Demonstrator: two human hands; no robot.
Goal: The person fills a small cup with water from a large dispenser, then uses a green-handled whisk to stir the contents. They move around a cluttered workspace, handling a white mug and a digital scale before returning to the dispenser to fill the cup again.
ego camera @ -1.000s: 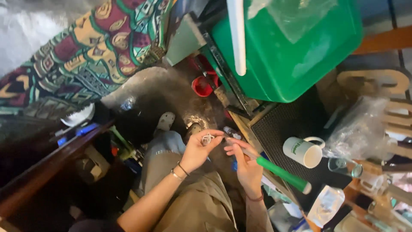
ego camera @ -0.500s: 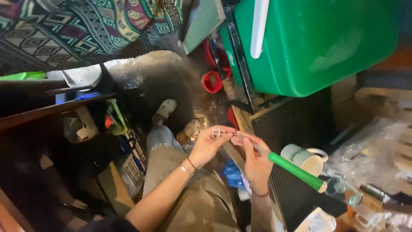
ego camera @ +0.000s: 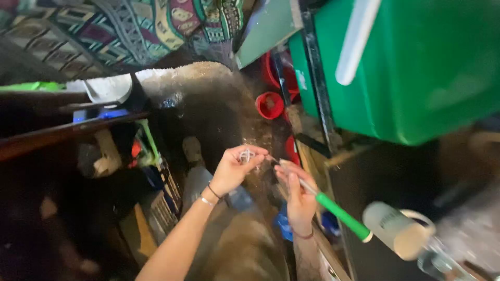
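Here we look down on two bare hands held close together above the lap. Our left hand [ego camera: 233, 170] pinches a small pale tangle [ego camera: 246, 155] between thumb and fingertips; it is too blurred for us to tell what it is. Our right hand [ego camera: 298, 193] is closed around a thin tool with a green handle [ego camera: 341, 215], its metal tip pointing at the tangle and nearly touching it. The handle slants down to the right, toward a white mug [ego camera: 398, 230] lying near the lower right edge. A big green bin [ego camera: 416, 67] fills the upper right, and a red cup [ego camera: 270, 105] sits on the floor beyond the hands. Patterned cloth [ego camera: 130, 26] hangs across the top left.
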